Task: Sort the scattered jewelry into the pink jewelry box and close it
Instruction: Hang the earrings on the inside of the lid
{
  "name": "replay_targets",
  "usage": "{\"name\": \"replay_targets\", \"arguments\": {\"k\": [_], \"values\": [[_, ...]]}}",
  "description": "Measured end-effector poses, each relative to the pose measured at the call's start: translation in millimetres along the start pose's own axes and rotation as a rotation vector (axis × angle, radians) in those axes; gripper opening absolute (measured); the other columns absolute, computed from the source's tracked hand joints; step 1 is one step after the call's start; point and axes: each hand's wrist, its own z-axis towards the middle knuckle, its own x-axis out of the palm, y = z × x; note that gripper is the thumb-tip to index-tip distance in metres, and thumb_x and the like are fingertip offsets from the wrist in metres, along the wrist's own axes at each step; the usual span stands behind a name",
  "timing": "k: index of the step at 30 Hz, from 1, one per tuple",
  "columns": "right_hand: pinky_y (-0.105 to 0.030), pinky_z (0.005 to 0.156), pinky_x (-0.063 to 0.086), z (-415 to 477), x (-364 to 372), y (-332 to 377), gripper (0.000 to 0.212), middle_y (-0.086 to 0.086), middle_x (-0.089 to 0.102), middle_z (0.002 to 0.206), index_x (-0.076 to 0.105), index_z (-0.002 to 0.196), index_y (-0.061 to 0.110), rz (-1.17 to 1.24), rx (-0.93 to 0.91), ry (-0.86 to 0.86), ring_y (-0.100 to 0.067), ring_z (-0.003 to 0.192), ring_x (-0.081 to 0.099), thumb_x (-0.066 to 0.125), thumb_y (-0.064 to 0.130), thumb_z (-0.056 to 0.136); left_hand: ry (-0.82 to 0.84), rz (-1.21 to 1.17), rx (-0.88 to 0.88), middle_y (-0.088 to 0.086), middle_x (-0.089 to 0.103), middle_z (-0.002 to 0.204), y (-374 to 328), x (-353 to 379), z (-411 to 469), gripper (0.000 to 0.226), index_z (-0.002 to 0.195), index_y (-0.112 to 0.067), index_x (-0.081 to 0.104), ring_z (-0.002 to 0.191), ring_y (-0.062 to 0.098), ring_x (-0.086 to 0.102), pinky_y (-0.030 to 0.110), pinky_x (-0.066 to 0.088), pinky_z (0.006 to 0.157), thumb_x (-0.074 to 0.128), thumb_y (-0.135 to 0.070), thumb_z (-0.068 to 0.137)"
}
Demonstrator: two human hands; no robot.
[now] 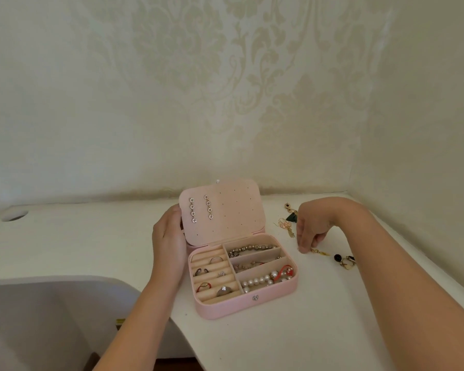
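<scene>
Hole (14, 216) in the far left corner of the white desk (78, 245) is the first thing on my feed. Next comes the left hand (169, 245), which lies along the left side of the pink jewelry box (225, 307). Its fingers are curled round the left edge of the lid (233, 218), which stands open and tilted back. Two drop earrings (193, 210) are pinned to the lid's inner face.

The box sits near the desk's front edge. Its left half holds rings (217, 260) in padded rolls. Its right half has three compartments: a beaded bracelet (255, 248) in the far one, a thin strand (245, 266) in the middle, and a pearl bracelet (260, 281) in the nearest.

Right of the box, the right hand (312, 226) is down at the desk, its curled fingers pinching a gold earring (318, 252) that lies on the surface. Beyond the hand, toward the back edge, sits a small cluster (288, 219) of jewelry — earrings, I think, but too tangled for me to tell. A black-and-gold earring (344, 259) lies just right of the pinched one.
</scene>
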Motion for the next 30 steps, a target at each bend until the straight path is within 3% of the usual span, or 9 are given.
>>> {"name": "replay_targets", "arguments": {"k": [6, 10, 12, 15, 18, 22, 24, 30], "values": [[-0.016, 0.069, 0.053, -12, -4, 8, 0.013, 0.003, 0.068, 0.073, 0.071, 0.08, 0.018, 0.048, -0.096, 0.027, -0.007, 0.067, 0.064, 0.076, 0.007, 0.074, -0.032, -0.019, -0.041, -0.001, 0.067, 0.072, -5, -3, -4, 0.034, 0.075, -0.015, 0.069, 0.071, 0.017, 0.056, 0.033, 0.04, 0.065, 0.04, -0.006, 0.091], [-0.012, 0.063, 0.047, -33, -21, 15, 0.014, 0.013, 0.07, 0.069, 0.075, 0.084, 0.02, 0.147, -0.233, -0.162, -0.003, 0.067, 0.063, 0.074, 0.008, 0.077, -0.045, -0.015, -0.057, -0.001, 0.07, 0.081, -8, -3, -5, 0.032, 0.087, -0.013, 0.069, 0.073, 0.015, 0.06, 0.022, 0.048, 0.055, 0.041, 0.002, 0.088], [-0.011, 0.061, 0.045, -45, -28, 22, 0.01, 0.007, 0.072, 0.072, 0.075, 0.083, 0.018, 0.246, -0.336, -0.285, -0.003, 0.067, 0.063, 0.073, 0.009, 0.078, -0.038, 0.013, -0.037, -0.001, 0.072, 0.082, -8, -2, -7, 0.03, 0.088, -0.015, 0.069, 0.073, 0.014, 0.061, 0.024, 0.049, 0.058, 0.045, 0.003, 0.087], [-0.013, 0.064, 0.048, -60, -32, 39, 0.008, -0.003, 0.07, 0.075, 0.074, 0.086, 0.012, 0.45, -0.53, -0.366, -0.006, 0.068, 0.061, 0.071, 0.008, 0.08, -0.03, 0.023, -0.026, -0.002, 0.073, 0.082, -9, -2, -7, 0.028, 0.087, -0.017, 0.07, 0.074, 0.013, 0.063, 0.038, 0.05, 0.068, 0.048, 0.001, 0.087], [-0.014, 0.071, 0.051, -67, -29, 58, 0.008, -0.009, 0.071, 0.084, 0.074, 0.087, 0.012, 0.571, -0.646, -0.399, -0.008, 0.074, 0.061, 0.07, 0.009, 0.08, -0.033, 0.004, -0.018, -0.002, 0.072, 0.081, -11, -1, -8, 0.024, 0.088, -0.015, 0.069, 0.072, 0.01, 0.062, 0.034, 0.048, 0.067, 0.05, -0.001, 0.088], [-0.015, 0.069, 0.049, -63, -19, 79, 0.009, -0.011, 0.072, 0.084, 0.075, 0.087, 0.012, 0.66, -0.704, -0.419, -0.009, 0.074, 0.06, 0.072, 0.009, 0.079, -0.038, 0.014, -0.008, -0.002, 0.071, 0.078, -11, -1, -8, 0.019, 0.088, -0.015, 0.068, 0.069, 0.009, 0.059, 0.036, 0.048, 0.066, 0.052, -0.005, 0.09], [-0.015, 0.064, 0.049, -57, -11, 89, 0.008, -0.01, 0.069, 0.072, 0.073, 0.086, 0.006, 0.721, -0.711, -0.419, -0.008, 0.067, 0.061, 0.072, 0.005, 0.078, -0.031, 0.035, -0.002, -0.003, 0.071, 0.079, -9, -1, -7, 0.018, 0.088, -0.019, 0.068, 0.07, 0.009, 0.06, 0.036, 0.05, 0.067, 0.055, -0.007, 0.09], [-0.014, 0.051, 0.046, -34, 21, 119, 0.014, -0.003, 0.064, 0.059, 0.069, 0.07, 0.013, 0.679, -0.636, -0.438, -0.005, 0.05, 0.057, 0.072, 0.002, 0.079, 0.016, 0.044, 0.03, -0.004, 0.073, 0.086, -8, -1, -7, 0.016, 0.095, -0.019, 0.067, 0.078, 0.007, 0.068, 0.021, 0.052, 0.066, 0.065, -0.007, 0.085]]}}
